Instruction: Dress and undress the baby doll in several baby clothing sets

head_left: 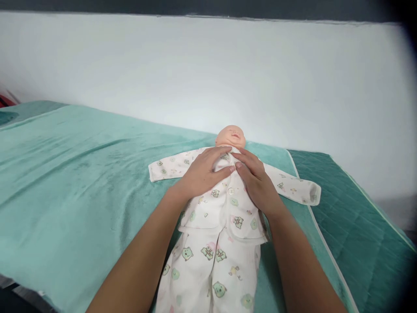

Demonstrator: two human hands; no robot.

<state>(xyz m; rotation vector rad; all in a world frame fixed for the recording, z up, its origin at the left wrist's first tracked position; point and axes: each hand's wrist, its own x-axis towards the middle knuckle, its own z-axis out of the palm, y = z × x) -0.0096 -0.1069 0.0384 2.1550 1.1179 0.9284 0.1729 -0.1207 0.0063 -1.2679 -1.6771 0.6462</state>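
Note:
A baby doll (230,135) lies on its back in a white long-sleeved shirt (208,213) printed with green bears. White trousers (198,256) in the same print cover its legs. My left hand (210,167) rests on the left side of the shirt's chest, fingers stretched toward the collar and thumb held apart. On the other side of the front opening lies my right hand (257,178), its fingers extended and its fingertips close to those of the left. A button (231,191) shows below my thumbs. The sleeves spread out to both sides, with no doll hands showing at the cuffs.
A light green blanket (71,182) lies under the doll, over a darker green quilted cover (352,204) at the right. A white wall (195,69) rises directly behind the doll's head. Something red (6,99) shows at the far left edge.

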